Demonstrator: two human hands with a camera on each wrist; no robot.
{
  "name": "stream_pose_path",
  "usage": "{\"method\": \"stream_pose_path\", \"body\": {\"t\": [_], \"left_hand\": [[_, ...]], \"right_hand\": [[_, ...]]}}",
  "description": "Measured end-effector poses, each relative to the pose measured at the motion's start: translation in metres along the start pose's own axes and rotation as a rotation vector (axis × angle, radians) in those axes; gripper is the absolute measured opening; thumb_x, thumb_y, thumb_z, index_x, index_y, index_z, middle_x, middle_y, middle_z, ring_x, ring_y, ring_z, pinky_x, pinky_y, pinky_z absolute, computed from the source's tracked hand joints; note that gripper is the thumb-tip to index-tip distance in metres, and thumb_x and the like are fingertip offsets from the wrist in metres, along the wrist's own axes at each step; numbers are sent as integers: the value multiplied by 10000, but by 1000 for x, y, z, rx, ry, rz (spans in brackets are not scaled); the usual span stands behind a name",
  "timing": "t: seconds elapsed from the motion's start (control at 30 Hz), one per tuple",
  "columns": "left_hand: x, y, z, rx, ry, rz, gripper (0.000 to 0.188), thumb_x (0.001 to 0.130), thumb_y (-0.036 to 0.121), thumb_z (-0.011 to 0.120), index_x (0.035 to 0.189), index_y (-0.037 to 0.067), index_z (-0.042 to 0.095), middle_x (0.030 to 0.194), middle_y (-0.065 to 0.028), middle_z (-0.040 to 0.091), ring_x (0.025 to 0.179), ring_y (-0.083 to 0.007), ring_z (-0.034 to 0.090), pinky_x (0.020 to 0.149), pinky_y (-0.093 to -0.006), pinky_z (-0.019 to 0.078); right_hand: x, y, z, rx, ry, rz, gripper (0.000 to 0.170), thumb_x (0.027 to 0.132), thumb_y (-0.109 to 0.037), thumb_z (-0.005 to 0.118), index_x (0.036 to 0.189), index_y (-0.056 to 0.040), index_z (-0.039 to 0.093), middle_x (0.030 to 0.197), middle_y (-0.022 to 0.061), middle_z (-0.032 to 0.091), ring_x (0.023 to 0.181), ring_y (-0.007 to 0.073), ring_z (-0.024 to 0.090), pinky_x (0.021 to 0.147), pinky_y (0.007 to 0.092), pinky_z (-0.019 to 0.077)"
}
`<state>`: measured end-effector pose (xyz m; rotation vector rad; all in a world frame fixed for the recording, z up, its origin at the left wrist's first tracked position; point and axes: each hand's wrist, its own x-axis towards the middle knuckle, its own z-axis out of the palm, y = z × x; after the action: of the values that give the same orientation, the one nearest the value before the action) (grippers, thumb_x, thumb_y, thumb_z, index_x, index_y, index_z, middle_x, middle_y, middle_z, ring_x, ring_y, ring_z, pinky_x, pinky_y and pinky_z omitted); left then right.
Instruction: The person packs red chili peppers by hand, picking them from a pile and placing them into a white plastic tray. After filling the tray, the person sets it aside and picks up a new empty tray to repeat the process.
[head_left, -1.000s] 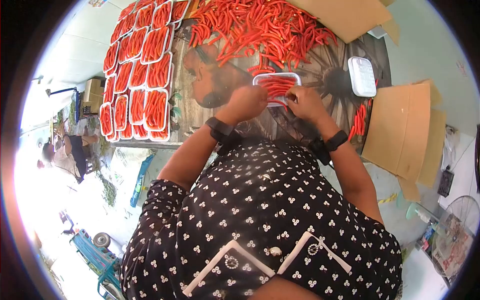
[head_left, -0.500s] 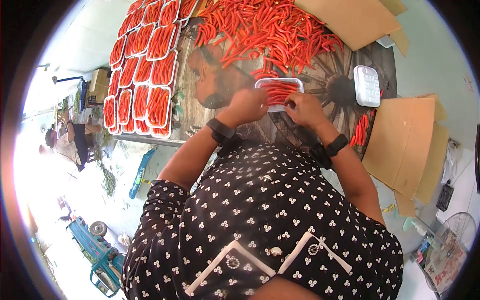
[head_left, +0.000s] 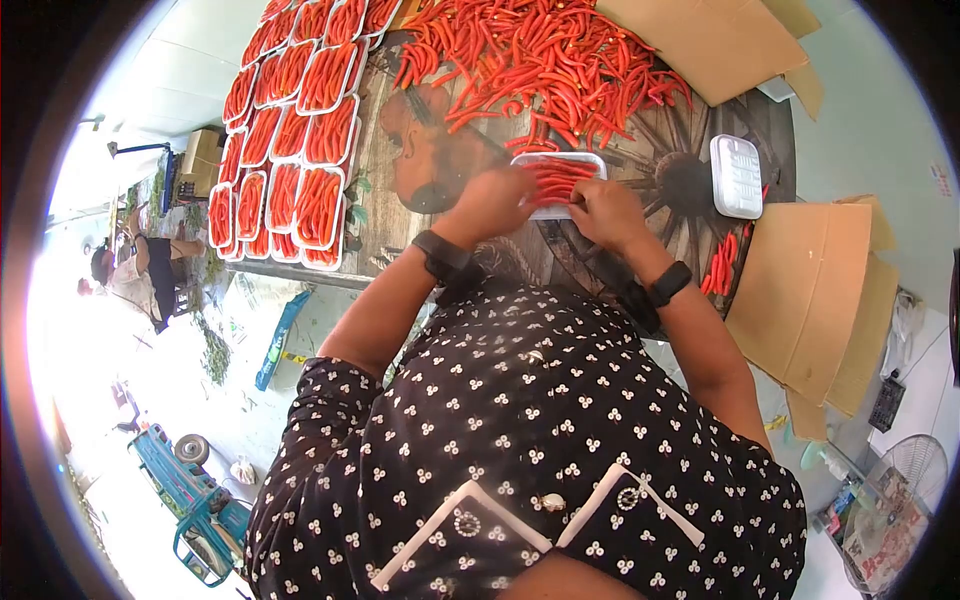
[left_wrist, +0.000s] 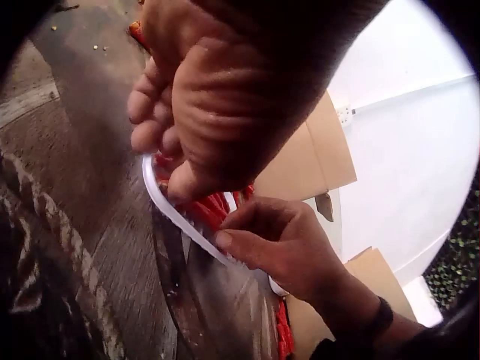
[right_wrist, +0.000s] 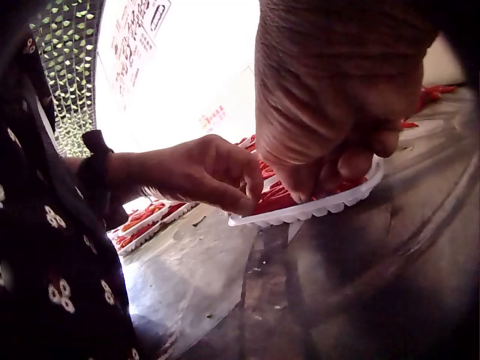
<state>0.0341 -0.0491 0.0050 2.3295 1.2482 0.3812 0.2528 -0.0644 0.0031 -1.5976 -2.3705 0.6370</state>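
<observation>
Bench is carrying chili pile at 12 o'clock. White tray is sitting at pile's 6 o'clock. Left hand is resting at tray's 9 o'clock, fingers bent; right hand is sitting at 4 o'clock, thumb and index together. Can't tell if either's pinching anything. Red chilies are lying in tray.

A shallow white tray, rounded at the corners and ribbed along its outer wall, lies face up on the wood-patterned table, its long side facing the person. Inside, slender, glossy red chilies rest side by side, running roughly lengthwise in a loose row. The left hand curls its fingers over the chilies at one end; the right hand pinches at the other, its fingertips partly hidden.
</observation>
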Motion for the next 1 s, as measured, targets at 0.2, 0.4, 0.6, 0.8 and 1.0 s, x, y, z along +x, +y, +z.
{"method": "stream_pose_path", "body": {"t": [0.2,0.4,0.6,0.8,1.0], "left_hand": [[3,-10,-3,37,15,2,189,790,250,623,885,87,622,883,-126,635,819,-335,620,702,-453,502],[4,-1,-9,140,0,23,173,792,246,600,855,86,623,853,-113,624,795,-329,619,683,-455,505],[4,-2,-4,155,14,59,139,784,217,592,827,92,634,816,-104,609,770,-320,619,684,-433,516],[6,-5,-1,167,5,50,121,780,209,593,827,104,632,828,-96,619,776,-313,621,679,-430,516],[6,-6,-1,109,-20,24,135,812,214,551,808,91,605,862,-99,626,777,-323,620,647,-456,498]], "right_hand": [[6,-4,5,3,18,45,189,742,-232,687,820,-61,667,754,133,669,718,312,656,646,414,510],[2,-5,-2,87,7,28,190,740,-237,680,825,-67,670,749,126,669,715,308,656,646,407,511],[3,0,4,45,22,4,155,739,-215,667,825,-87,681,751,121,666,710,312,650,649,410,511],[7,5,16,-86,17,-36,135,745,-209,662,815,-96,682,740,111,662,705,309,649,646,413,513],[4,1,15,-75,80,-34,135,742,-208,670,818,-96,672,764,108,664,711,305,648,646,409,513]]}}
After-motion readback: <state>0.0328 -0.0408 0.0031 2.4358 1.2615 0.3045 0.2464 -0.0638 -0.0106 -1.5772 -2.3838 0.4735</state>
